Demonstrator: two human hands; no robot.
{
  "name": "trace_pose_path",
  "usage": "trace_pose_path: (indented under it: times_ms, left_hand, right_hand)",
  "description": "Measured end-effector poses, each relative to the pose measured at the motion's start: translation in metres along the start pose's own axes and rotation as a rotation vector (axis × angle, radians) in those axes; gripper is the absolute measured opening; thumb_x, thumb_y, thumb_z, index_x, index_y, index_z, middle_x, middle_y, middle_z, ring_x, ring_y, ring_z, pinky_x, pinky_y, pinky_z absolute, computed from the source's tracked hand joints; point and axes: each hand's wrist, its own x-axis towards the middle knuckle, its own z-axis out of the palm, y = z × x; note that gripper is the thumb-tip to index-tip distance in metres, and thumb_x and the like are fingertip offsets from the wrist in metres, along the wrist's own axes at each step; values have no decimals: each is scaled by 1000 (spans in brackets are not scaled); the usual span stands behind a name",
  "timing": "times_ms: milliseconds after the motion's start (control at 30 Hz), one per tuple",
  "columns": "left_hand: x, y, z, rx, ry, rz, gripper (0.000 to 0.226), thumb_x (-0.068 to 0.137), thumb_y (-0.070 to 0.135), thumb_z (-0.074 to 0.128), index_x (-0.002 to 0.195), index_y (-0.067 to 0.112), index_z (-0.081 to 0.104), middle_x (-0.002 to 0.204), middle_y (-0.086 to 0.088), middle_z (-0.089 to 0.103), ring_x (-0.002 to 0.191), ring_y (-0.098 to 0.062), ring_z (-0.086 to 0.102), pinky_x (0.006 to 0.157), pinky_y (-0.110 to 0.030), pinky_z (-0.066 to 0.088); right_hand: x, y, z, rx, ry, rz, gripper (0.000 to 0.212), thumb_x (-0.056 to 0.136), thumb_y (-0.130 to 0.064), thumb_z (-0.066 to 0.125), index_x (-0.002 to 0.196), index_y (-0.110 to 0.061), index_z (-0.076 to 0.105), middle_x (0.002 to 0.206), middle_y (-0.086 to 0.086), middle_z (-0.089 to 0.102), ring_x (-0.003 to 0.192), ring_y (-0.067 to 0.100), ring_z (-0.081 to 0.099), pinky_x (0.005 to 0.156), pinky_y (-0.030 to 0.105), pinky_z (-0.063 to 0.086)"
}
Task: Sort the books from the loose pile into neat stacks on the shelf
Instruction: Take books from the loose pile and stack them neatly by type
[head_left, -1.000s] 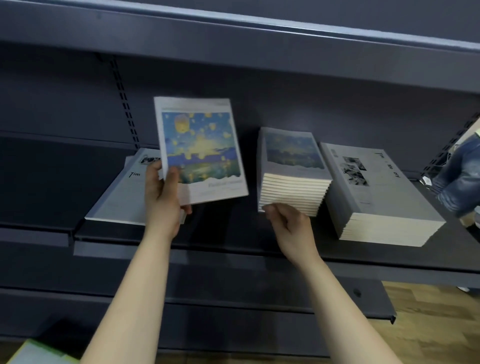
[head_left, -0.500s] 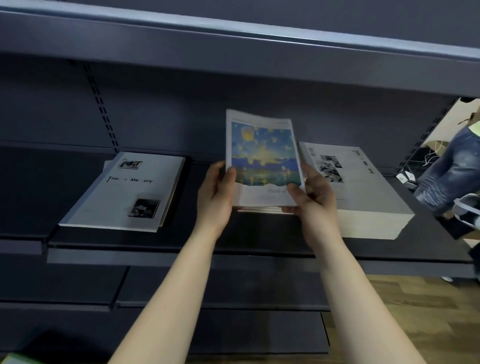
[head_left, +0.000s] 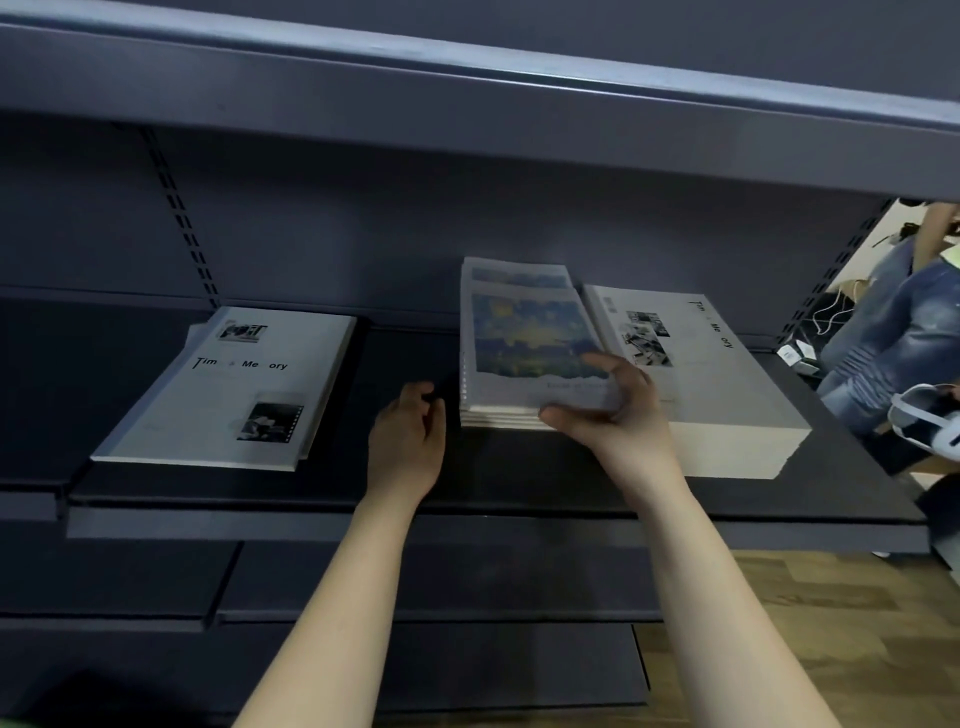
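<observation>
Sitting on the middle stack (head_left: 498, 415) near the shelf's (head_left: 332, 522) front edge is the lantern book (head_left: 530, 348), slightly askew, right hand (head_left: 613, 415) pinching its near right corner. Left hand (head_left: 408, 441) is loose and empty just left of it. White stack (head_left: 727, 415) touches on the right; pile (head_left: 228, 389) sits toward the left end.

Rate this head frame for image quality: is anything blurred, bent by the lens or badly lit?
Head view: dim overall, the shelf dark, with brighter light only at the right edge. The wide lens bows the upper shelf edge. The right hand on the lantern-cover book is slightly smeared, and that cover's title is unreadable. The white book on the left reads clearly.
</observation>
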Motion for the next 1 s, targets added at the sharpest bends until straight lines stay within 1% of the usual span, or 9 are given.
trace_pose_path:
  times_ms: [133,200,367,467,567,733,833,933,1000]
  left_hand:
    - [-5,-4,6,259,-15,87,36,98,34,40,132,22,46,121,-2,59,115,-24,48,97,-39,39]
    - [-8,-3,9,374,-17,119,37,98,34,39,132,22,47,126,-4,55,119,-25,44,99,-40,35]
    - [-8,-3,11,480,-49,151,36,99,35,37,129,22,53,130,-2,48,120,-24,39,99,-38,30]
    - [-8,-4,10,474,-52,157,35,99,35,36,124,21,57,129,-1,48,119,-23,39,98,-36,30]
    - [-8,-5,9,474,-45,153,33,99,35,37,123,23,57,129,0,48,119,-22,40,98,-36,31]
    - [-7,-5,10,458,-42,138,35,98,35,39,126,23,55,131,0,48,121,-21,39,103,-38,32]
    - [-6,-6,10,462,-45,135,35,98,36,39,126,23,55,132,1,46,121,-20,38,104,-37,31]
    - [-4,-5,10,468,-46,128,34,98,36,39,125,24,56,132,2,45,121,-20,37,103,-37,30]
    - [-3,-5,11,462,-40,124,33,98,36,40,123,24,57,131,2,46,120,-20,37,102,-36,30]
  right_hand:
    - [1,-1,0,-87,8,-37,58,63,-37,86,115,-28,61,127,-7,49,119,7,46,98,28,44]
    - [3,-1,1,-148,18,-66,59,64,-41,85,117,-26,62,127,-7,50,119,9,48,98,30,44]
    - [12,-3,5,-312,31,-129,62,67,-48,79,122,-24,62,129,-6,49,119,9,46,93,20,36]
    - [22,-3,8,-365,42,-149,62,68,-47,79,122,-22,63,136,-3,48,127,12,43,96,17,31]
    - [33,-4,11,-375,37,-158,60,70,-42,80,123,-19,63,134,-1,51,127,14,44,94,11,26]
    - [48,-3,15,-357,24,-188,55,70,-39,81,116,-15,66,121,-1,60,111,12,54,79,3,29]
    - [54,-1,18,-342,25,-180,51,70,-38,81,113,-15,66,115,-1,62,102,7,52,73,-5,29]
    - [60,-1,19,-318,9,-167,48,71,-36,81,111,-15,65,114,-2,62,102,6,52,72,2,32]
    - [64,-1,18,-285,-7,-131,49,71,-34,82,112,-16,64,114,-5,60,102,5,50,76,9,32]
